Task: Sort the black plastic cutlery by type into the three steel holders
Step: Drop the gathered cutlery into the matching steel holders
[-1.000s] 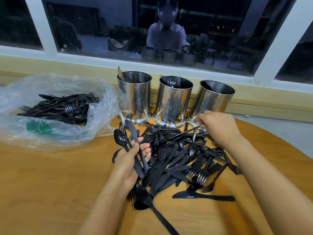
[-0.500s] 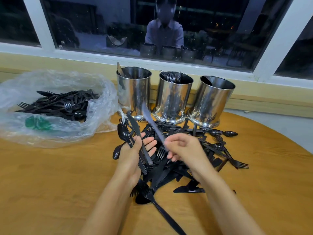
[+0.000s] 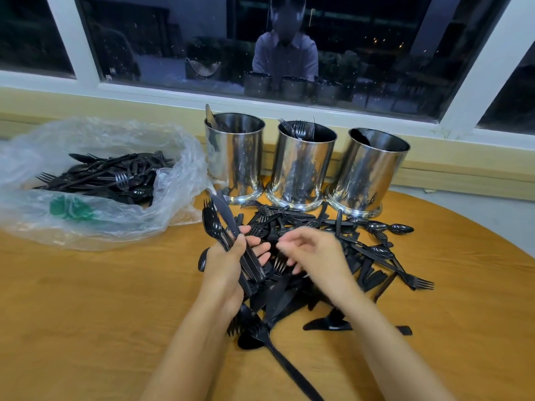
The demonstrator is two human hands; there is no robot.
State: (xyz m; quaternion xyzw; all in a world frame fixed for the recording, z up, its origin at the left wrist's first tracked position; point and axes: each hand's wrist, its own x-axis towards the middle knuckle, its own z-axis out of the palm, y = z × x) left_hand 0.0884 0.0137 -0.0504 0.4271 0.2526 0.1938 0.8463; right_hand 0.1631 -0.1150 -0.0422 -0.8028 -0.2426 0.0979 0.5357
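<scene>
Pile (image 3: 280,299): loose black plastic forks, knives, spoons on round wooden table (image 3: 86,314), just before holders.
Left hand (image 3: 225,273): grips bundle (image 3: 228,218) of black knives and spoon.
Right hand (image 3: 318,256): blurred, fingers loosely bent, empty, above pile.
Left steel holder (image 3: 235,160): shiny cylinder, knife inside.
Middle steel holder (image 3: 304,169): forks inside.
Right steel holder (image 3: 370,175): contents unclear.

Dining-style room, round wooden table (image 3: 86,314), dark window (image 3: 376,39), steel holders (image 3: 301,163)

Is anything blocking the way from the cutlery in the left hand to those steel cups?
Nothing visible. The left hand grips its bundle in front of the holders; only the loose pile lies low between, and their tops are open.
</scene>
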